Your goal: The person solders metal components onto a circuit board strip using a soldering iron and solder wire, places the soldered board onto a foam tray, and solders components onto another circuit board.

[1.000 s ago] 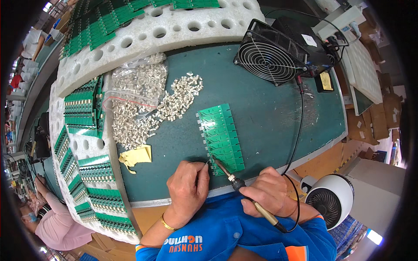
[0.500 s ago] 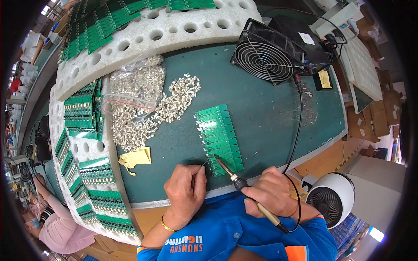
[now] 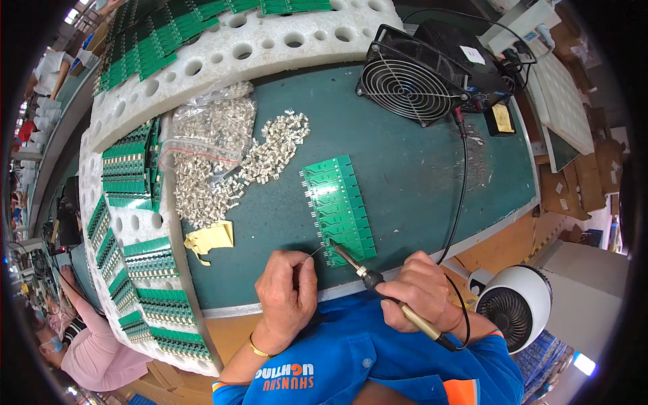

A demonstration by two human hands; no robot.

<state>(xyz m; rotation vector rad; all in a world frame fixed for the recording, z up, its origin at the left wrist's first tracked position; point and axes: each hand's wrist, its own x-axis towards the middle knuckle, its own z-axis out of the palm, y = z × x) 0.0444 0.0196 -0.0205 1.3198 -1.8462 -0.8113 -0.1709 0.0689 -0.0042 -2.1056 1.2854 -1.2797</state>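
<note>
A green circuit board panel [image 3: 339,209] lies on the teal work mat, with small white connectors along its left edge. My right hand [image 3: 422,291] is closed around the handle of a soldering iron [image 3: 371,278]. The iron's tip meets the board near its lower left edge. My left hand [image 3: 286,289] is pinched just left of the board's near end, holding a thin solder wire [image 3: 317,251] that points toward the iron's tip. Loose connectors [image 3: 273,148] lie heaped beyond the board to the left, partly under a clear plastic bag [image 3: 214,125] of more connectors.
White foam trays [image 3: 196,71] with green boards line the far and left sides. A black fan [image 3: 408,88] stands at far right; the iron's black cable [image 3: 466,196] runs beside it. Yellow paper [image 3: 210,237] lies left. A white fan [image 3: 516,307] is at right. Another person [image 3: 94,344] sits at far left.
The circuit board has shifted slightly away from me. The iron's tip stays at its lower left part, and my hands have moved only a little. The other person's arm has moved.
</note>
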